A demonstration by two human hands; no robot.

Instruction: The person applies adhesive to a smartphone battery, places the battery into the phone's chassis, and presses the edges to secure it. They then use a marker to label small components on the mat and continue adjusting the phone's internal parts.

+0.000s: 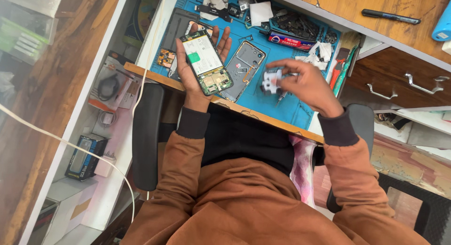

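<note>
Over the blue repair mat, the left hand cradles the opened phone in its palm, the right hand pinches a small white tool, mid-disassembly; steady aim at the board likely comes next.

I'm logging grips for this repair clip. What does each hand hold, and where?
Left hand cradles the opened phone from beneath, in its palm. Right hand pinches a small white part at its fingertips.
</note>
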